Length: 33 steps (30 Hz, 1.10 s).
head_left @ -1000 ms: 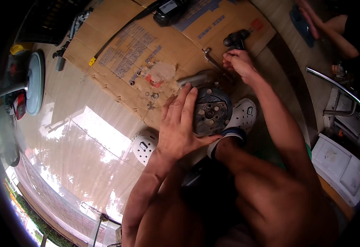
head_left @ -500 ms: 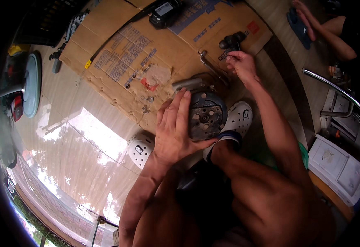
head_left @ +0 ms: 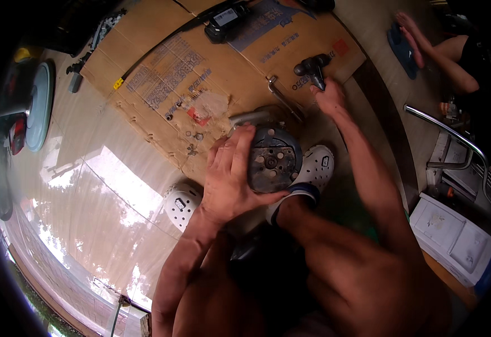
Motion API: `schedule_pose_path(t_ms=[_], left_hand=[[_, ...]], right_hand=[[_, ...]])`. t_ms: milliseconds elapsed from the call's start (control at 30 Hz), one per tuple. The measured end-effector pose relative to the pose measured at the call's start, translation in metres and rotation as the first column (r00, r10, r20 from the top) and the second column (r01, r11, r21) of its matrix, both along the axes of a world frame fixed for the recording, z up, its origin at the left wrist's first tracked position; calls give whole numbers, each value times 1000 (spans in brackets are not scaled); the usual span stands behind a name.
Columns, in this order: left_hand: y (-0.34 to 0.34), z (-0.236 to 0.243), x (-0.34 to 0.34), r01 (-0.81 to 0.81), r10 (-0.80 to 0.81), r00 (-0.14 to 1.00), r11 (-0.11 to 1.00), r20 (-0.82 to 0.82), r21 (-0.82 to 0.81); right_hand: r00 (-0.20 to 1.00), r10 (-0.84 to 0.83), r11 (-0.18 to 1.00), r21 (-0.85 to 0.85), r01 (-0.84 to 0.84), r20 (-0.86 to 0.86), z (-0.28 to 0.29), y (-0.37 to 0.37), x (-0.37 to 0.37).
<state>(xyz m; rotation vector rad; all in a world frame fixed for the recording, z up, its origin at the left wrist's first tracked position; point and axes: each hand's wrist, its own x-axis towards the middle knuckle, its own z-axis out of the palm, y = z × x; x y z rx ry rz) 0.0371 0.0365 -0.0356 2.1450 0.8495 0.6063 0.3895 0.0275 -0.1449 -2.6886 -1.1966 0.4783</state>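
My left hand [head_left: 228,174] is clamped on the left side of a dark round metal part [head_left: 272,163]. That part looks like a motor rotor or flywheel, with holes around a central hub. Its round face is turned up between my feet, and more grey metal shows behind it. My right hand [head_left: 330,100] is wrapped around the handle of a black hammer [head_left: 311,66], whose head is over the cardboard, up and right of the metal part. A bent metal bar [head_left: 283,98], perhaps a wrench, lies between the hammer and the part.
Flattened cardboard [head_left: 161,62] covers the floor ahead, bearing small nuts and bolts [head_left: 193,145] and a black device [head_left: 224,23]. White clogs [head_left: 182,205] are on my feet. To the right are a chrome tube frame [head_left: 453,132], a white drawer box [head_left: 453,236] and another person's leg [head_left: 447,62].
My right hand has closed around the hammer's handle, and the hammer has turned, its handle now toward me. My left hand keeps its hold on the metal part. The whole view has shifted slightly.
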Motion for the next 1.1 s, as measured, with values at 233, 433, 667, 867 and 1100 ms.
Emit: schedule_pose_path(t_ms=[233,433,667,867,1100], left_hand=[[-8,-3,-3,-30,30,1000,997,0,-64],[-7,1,7,-26,35,995,995,97,-93],[-9,4,5,-61,61,998,998,-15,23],[-11,8,8,-95,96,995,994,-18,57],[-11,0,5,-103,101,993,994,56,27]], right_hand=[[755,-202,936,104,337,-624,70,-16,-22],[622,144,773,479,415,-770,188,-44,-64],[550,568,524,784,334,-613,283,-34,-109],[332,841,389,904,178,-427,320,-39,-140],[386,828,354,913,204,-408,307,-37,-177]])
